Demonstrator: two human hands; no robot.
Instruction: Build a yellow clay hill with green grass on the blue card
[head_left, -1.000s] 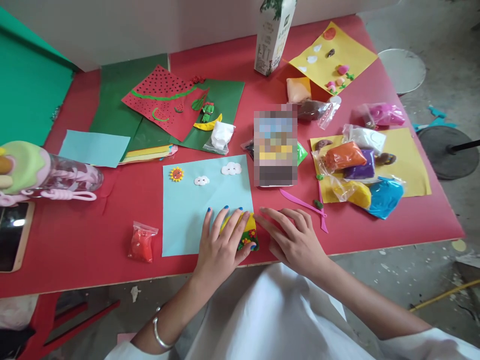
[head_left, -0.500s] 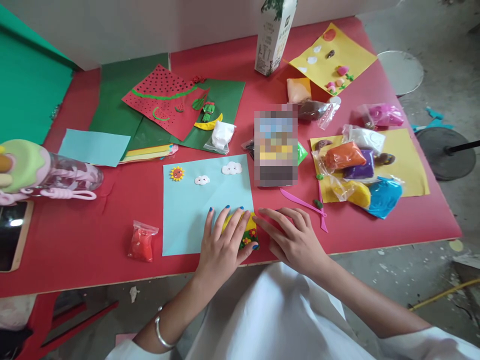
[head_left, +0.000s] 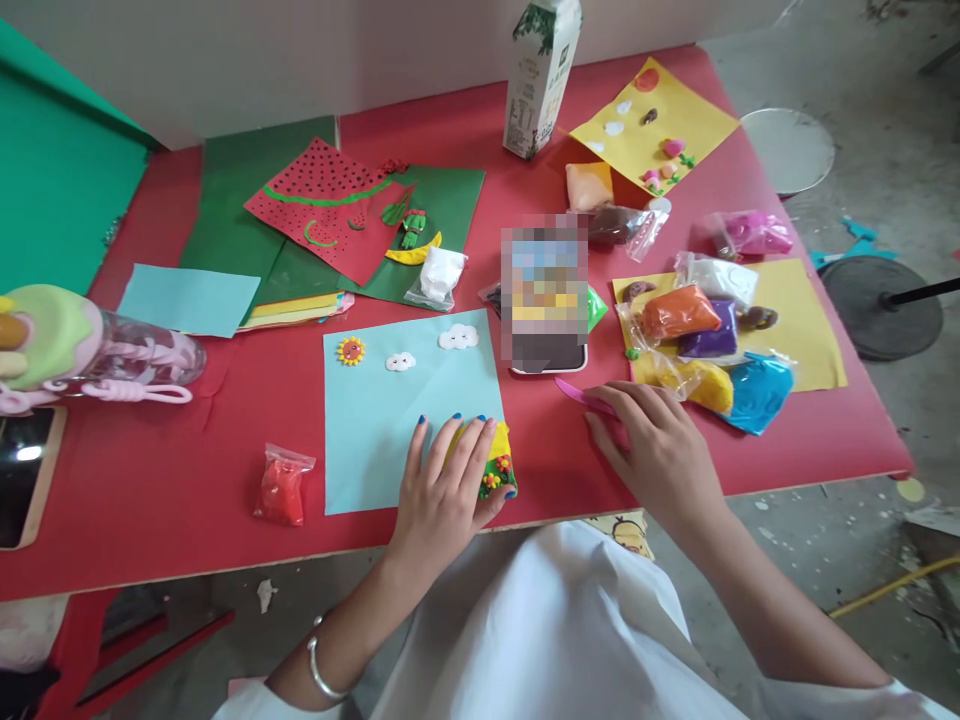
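My left hand (head_left: 446, 485) lies spread, palm down, over the lower right of a light blue sheet of paper (head_left: 367, 440). Partly hidden beneath its fingers is a yellow and green clay patch (head_left: 499, 465) with small red and yellow flowers. Higher on that sheet are a clay sun (head_left: 351, 351) and two white clay clouds (head_left: 458, 337). Over the pink plastic clay knife (head_left: 576, 392) on the table is my right hand (head_left: 656, 450), fingers bent and thumb apart from them. Pink shows between thumb and fingers; the knife's far end is hidden.
Bags of coloured clay (head_left: 682, 312) lie on a yellow sheet at the right. A blurred-out phone (head_left: 551, 355) stands behind the blue sheet, a carton (head_left: 541, 85) farther back. At left are a red clay bag (head_left: 283, 487) and a bottle (head_left: 150, 350).
My right hand has left the clay patch's side and moved right, onto the pink knife. My left hand stays on the patch. The view has shifted slightly.
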